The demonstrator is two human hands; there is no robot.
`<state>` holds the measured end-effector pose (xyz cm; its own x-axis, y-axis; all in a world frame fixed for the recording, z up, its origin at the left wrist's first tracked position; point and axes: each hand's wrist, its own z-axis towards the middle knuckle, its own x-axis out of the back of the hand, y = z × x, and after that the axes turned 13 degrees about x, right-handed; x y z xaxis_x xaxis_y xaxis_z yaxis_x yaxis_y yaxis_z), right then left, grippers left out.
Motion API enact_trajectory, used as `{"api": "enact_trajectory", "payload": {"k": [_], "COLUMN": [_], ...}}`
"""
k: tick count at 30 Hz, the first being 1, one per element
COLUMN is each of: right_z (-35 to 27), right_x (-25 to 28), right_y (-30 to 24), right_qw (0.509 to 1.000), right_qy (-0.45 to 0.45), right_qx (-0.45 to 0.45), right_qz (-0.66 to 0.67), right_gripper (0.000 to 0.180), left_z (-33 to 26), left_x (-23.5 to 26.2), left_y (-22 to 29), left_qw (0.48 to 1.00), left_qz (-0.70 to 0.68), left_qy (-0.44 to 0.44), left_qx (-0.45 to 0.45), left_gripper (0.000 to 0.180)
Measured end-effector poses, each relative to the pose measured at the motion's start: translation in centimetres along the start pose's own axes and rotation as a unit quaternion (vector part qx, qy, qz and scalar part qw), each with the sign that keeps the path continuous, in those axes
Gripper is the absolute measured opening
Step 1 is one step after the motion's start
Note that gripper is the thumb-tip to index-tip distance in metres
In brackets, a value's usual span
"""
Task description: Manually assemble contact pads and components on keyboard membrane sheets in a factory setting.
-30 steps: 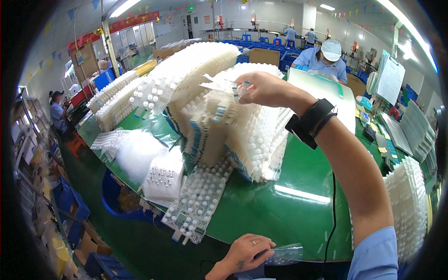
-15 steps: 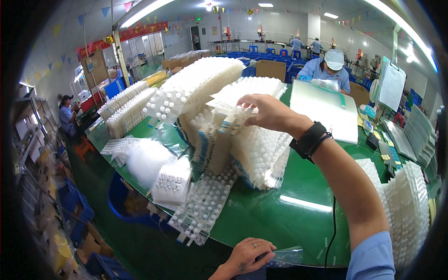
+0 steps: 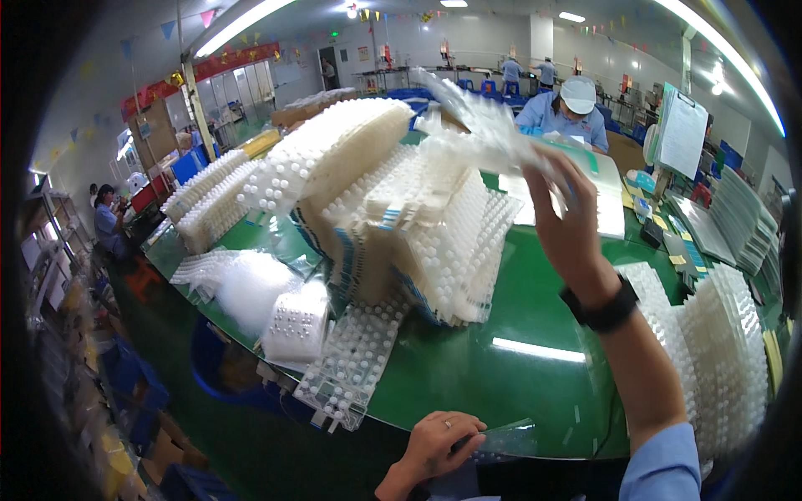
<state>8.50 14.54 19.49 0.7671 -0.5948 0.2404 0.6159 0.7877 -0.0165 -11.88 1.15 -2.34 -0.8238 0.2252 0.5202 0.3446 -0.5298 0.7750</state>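
My right hand [image 3: 566, 219] is raised over the green table [image 3: 518, 367] and grips a clear plastic blister tray [image 3: 476, 125], which is blurred and lifted above the leaning stacks of white trays [image 3: 418, 225]. A black watch band sits on that wrist. My left hand [image 3: 434, 447] rests at the near table edge, fingers closed on a small clear plastic piece [image 3: 505, 438].
More tray stacks lie at the far left [image 3: 209, 200] and along the right edge [image 3: 727, 351]. Flat trays [image 3: 351, 367] hang over the near edge. A person in a white cap [image 3: 568, 113] works across the table beside a clipboard [image 3: 681, 134]. Another person sits at the left [image 3: 104, 221].
My right hand has pulled a clear tray off the stacks and swung it up and to the right. The left hand has stayed at the table edge.
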Motion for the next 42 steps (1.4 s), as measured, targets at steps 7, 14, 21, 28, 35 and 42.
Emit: {"api": "enact_trajectory", "payload": {"k": [7,14,21,28,35,42], "right_z": [-13.7,-18.9,-19.2,-19.3,-17.1,-19.0], "right_x": [8.7,10.7,10.4,12.6,15.9,10.1], "right_y": [-11.0,-13.1,-14.2,-12.4,-12.3,-14.0], "right_qw": [0.964,0.862,0.859,0.828,0.797,0.83], "right_qy": [-0.247,-0.438,-0.424,-0.44,-0.47,-0.469], "right_qx": [-0.101,-0.241,-0.288,-0.33,-0.32,-0.294], "right_qz": [-0.011,0.086,0.013,0.108,0.205,0.073], "right_gripper": [0.04,0.044,0.043,0.049,0.084,0.091], "left_z": [0.1,-1.2,-1.5,-0.1,0.3,1.6], "left_x": [0.9,3.8,2.9,3.4,1.6,0.4], "left_y": [0.3,0.9,2.8,3.4,2.5,1.9], "left_qw": [0.997,0.996,0.988,0.98,0.921,0.874], "left_qz": [-0.053,-0.019,-0.059,-0.092,-0.337,-0.417], "left_qy": [-0.057,-0.076,-0.13,-0.174,-0.142,-0.176], "left_qx": [0.002,0.044,0.051,0.03,0.136,0.177], "left_gripper": [0.01,0.011,0.015,0.015,0.018,0.02]}}
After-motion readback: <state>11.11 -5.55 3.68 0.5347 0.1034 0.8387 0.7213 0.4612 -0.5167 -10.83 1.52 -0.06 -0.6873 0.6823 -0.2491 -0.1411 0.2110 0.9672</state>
